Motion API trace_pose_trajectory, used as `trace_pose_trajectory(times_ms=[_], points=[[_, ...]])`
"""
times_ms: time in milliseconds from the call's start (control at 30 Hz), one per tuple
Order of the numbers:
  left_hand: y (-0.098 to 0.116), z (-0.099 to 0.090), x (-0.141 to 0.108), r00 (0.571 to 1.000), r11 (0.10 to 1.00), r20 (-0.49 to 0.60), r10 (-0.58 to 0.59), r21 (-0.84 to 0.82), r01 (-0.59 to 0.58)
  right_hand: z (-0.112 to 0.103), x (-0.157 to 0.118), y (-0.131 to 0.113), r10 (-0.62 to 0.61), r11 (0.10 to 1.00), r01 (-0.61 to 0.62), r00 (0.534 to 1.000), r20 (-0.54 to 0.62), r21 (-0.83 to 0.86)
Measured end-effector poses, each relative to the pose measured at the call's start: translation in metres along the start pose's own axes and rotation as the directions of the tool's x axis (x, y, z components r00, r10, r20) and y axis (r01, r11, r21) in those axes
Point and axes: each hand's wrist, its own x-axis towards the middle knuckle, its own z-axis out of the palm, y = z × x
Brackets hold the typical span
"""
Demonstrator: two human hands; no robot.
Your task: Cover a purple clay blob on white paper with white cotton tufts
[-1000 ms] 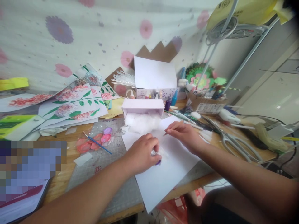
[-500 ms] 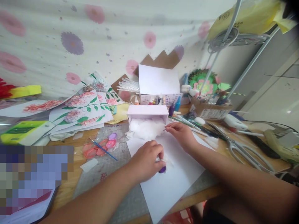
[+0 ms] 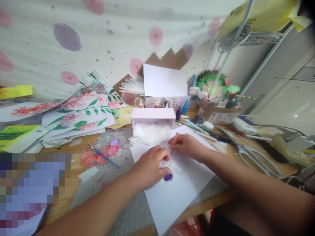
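In the head view, the left hand [image 3: 156, 167] is over a white sheet of paper [image 3: 177, 203], its grip closed around a crumpled, whitish wad [image 3: 173, 166] between thumb and fingers. A purple piece [image 3: 168, 177] shows just under the thumb, at the wad's near edge; whether the two are joined is hard to tell. The right hand [image 3: 185, 145] is just beyond and to the right of the left one, the two near each other but apart. Its grip pinches a thin, light-wood stick [image 3: 176, 138], which slants with its lower end toward the paper; whether that end touches anything cannot be told.

Right behind the hands lies an open-fronted white box [image 3: 153, 113] with fluffy white stuffing [image 3: 151, 132] spilling from it onto the paper's far edge. The paper overlaps a grey cutting mat [image 3: 125, 196] on the wooden bench [image 3: 75, 164]. To the left, a blue paintbrush [image 3: 108, 158] lies across coral plastic dishes [image 3: 89, 159], with flower paintings [image 3: 73, 114] farther back. Behind the white box, to its right, stand a purple bottle [image 3: 178, 113] and a blue bottle [image 3: 185, 107]. Large grey-handled scissors [image 3: 237, 144] lie at the right, in front of a cardboard box [image 3: 222, 117] filled with tools.
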Motion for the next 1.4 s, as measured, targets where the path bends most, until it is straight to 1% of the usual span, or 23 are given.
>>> trace_pose_trajectory(times_ms=[133,233,467,633,800,867,933,1033,1067,1100,1133,1200,1267,1333,1400], points=[[0.003,-0.002,-0.001,0.999,1.0,0.007,-0.031,0.002,0.031,0.003,0.0,0.003,-0.032,0.995,0.03,0.999,-0.017,-0.094],[0.005,-0.003,-0.002,0.999,0.999,0.018,-0.045,0.015,0.045,0.001,-0.002,0.003,-0.051,0.988,0.044,0.998,-0.041,-0.146],[0.003,-0.002,-0.001,0.999,0.999,0.007,-0.035,0.03,0.034,-0.016,-0.016,-0.008,-0.021,0.996,0.009,0.991,-0.131,-0.088],[0.003,-0.002,0.0,1.0,0.999,0.015,-0.027,0.04,0.026,-0.02,-0.022,-0.005,0.021,0.988,-0.034,0.996,-0.084,-0.149],[0.001,-0.001,0.0,1.0,0.999,0.015,-0.011,0.045,0.01,-0.021,-0.022,0.003,-0.014,0.977,-0.012,0.993,-0.118,-0.214],[0.0,-0.001,0.0,1.0,0.999,0.015,-0.007,0.045,0.006,-0.024,-0.024,0.003,-0.022,0.983,-0.002,0.991,-0.128,-0.185],[0.0,-0.001,0.001,1.0,0.999,0.013,-0.008,0.048,0.007,-0.028,-0.027,0.001,-0.007,0.997,-0.002,0.993,-0.118,-0.076],[0.0,-0.001,0.001,1.0,0.999,0.017,-0.003,0.052,0.002,-0.032,-0.031,-0.004,0.017,0.986,-0.014,1.0,-0.021,0.168],[0.0,-0.001,0.0,1.0,0.999,0.017,0.001,0.053,-0.002,-0.033,-0.032,-0.005,0.021,0.978,-0.025,1.0,0.021,0.206],[0.0,-0.001,0.0,1.0,0.999,0.015,0.003,0.053,-0.004,-0.033,-0.033,-0.005,0.03,0.978,-0.04,0.998,0.053,0.204],[0.0,-0.001,0.0,1.0,0.999,0.013,0.004,0.052,-0.005,-0.032,-0.033,-0.005,0.046,0.985,-0.057,0.997,0.069,0.165],[0.0,-0.001,0.0,1.0,0.999,0.01,0.001,0.045,-0.001,-0.03,-0.032,-0.004,0.071,0.996,-0.074,0.995,0.063,0.05],[0.0,-0.001,-0.001,1.0,0.999,0.014,0.0,0.039,-0.001,-0.027,-0.032,-0.003,0.033,0.999,-0.031,0.998,0.045,-0.034],[0.0,-0.001,-0.001,1.0,0.999,0.016,0.002,0.04,-0.003,-0.025,-0.031,-0.002,-0.045,0.997,0.047,0.998,0.036,-0.063],[0.0,-0.001,-0.002,1.0,0.999,0.018,0.003,0.044,-0.004,-0.024,-0.031,-0.003,-0.085,0.993,0.086,0.996,0.016,-0.087]])
